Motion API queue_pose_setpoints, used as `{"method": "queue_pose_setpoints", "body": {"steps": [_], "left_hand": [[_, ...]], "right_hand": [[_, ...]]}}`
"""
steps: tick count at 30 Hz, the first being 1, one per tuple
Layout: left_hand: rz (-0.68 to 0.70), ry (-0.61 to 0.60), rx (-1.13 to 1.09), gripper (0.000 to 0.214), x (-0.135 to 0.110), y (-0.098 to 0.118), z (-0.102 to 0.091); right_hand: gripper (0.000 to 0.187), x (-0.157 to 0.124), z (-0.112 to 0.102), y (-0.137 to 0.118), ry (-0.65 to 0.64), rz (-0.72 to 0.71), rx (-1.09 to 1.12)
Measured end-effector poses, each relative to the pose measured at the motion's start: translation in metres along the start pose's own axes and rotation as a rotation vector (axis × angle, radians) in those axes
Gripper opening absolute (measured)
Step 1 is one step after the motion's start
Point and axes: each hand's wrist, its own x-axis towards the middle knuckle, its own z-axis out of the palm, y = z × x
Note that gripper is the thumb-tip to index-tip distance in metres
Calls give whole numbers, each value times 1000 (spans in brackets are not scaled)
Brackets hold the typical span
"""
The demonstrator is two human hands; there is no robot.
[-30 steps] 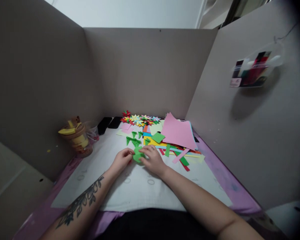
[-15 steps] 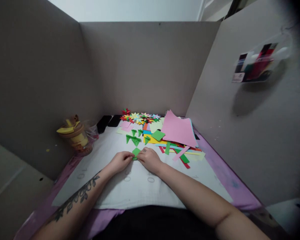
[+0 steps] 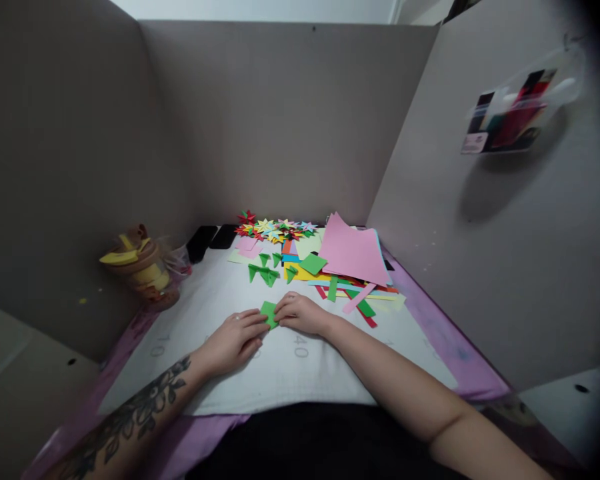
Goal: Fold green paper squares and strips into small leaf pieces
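A small green paper square (image 3: 269, 315) lies on the white cloth between my two hands. From the left, my left hand (image 3: 235, 340) reaches it with fingers stretched out flat, the tips on its left edge. My right hand (image 3: 300, 312) grips its right edge, fingers together and bent, partly covering that side. Just beyond are several folded green paper pieces (image 3: 269, 275). Another flat green square (image 3: 313, 265) rests on the coloured sheets further back.
Folded paper stars (image 3: 275, 230) are heaped at the back. Pink sheets (image 3: 355, 250) and loose paper strips (image 3: 360, 298) lie to the right. A clay pot (image 3: 147, 270) stands at left, near two black phone-like objects (image 3: 213, 240). Grey panels (image 3: 285, 120) enclose the table.
My left hand has gone from a pinch to flat, outstretched fingers. The green square, earlier with a folded-looking near edge, now sits slightly turned. The view has tilted down a little.
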Motion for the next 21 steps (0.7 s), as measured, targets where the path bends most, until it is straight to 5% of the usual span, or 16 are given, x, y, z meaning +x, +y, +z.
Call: {"method": "queue_pose_setpoints", "body": {"steps": [12, 21], "left_hand": [[28, 9, 33, 30, 2, 15, -3], [36, 40, 16, 27, 3, 16, -6]], "right_hand": [[6, 5, -13, 1, -65, 135, 104], [8, 13, 3, 1, 27, 309, -32]]}}
